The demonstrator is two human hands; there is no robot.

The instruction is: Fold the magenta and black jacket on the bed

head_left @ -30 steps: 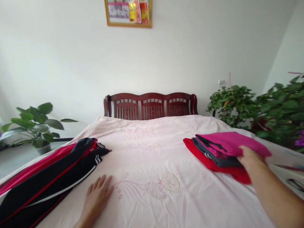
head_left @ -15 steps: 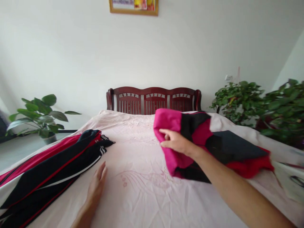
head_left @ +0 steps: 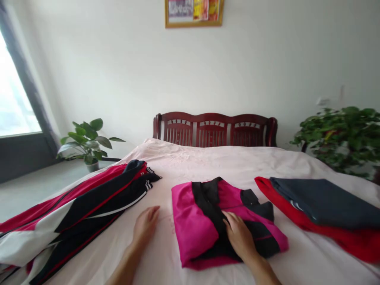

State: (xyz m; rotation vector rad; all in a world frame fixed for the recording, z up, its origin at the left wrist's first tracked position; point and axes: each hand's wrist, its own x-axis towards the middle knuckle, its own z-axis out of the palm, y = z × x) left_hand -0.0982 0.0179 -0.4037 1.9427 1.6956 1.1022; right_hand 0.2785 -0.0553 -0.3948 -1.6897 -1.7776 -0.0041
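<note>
A folded pink and black garment (head_left: pixel 196 221) lies on the bed in front of me. My right hand (head_left: pixel 239 236) rests flat on top of it, fingers stretched out, holding nothing. Flat on the pale pink sheet (head_left: pixel 213 162), my left hand (head_left: pixel 145 226) lies just left of the garment, fingers together and extended. To the right is a stack of a folded dark grey garment (head_left: pixel 323 200) on a red one (head_left: pixel 335 235). At the left, unfolded black, red and white striped clothes (head_left: pixel 77 209) stretch along the bed's edge.
A dark red wooden headboard (head_left: pixel 215 130) stands at the far end against a white wall with a framed picture (head_left: pixel 194 12). A potted plant (head_left: pixel 87 142) sits on the floor at the left near a window (head_left: pixel 14 99). Leafy plants (head_left: pixel 341 134) stand at the right.
My right hand took the pink and black garment off the stack at the right, carried it left and laid it down in front of me. The camera turned left.
</note>
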